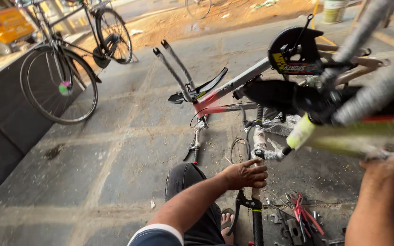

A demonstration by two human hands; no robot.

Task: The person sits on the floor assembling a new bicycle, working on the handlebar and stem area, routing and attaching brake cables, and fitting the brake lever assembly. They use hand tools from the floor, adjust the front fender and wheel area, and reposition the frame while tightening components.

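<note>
The upside-down grey-red bicycle frame (233, 86) lies centre; its handlebar (255, 182) rests near, on the stone floor.

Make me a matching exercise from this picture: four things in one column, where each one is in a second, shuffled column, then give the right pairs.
Things:
1. left hand
2. right hand
3. parked bicycle
4. red-handled pliers

Places:
A. lying on the ground among tools, bottom right
B. standing upright at the top left
C. gripping the handlebar of the upturned bike frame
D. at the right edge, on a blurred bar

Pairs: 1-C, 2-D, 3-B, 4-A
</note>
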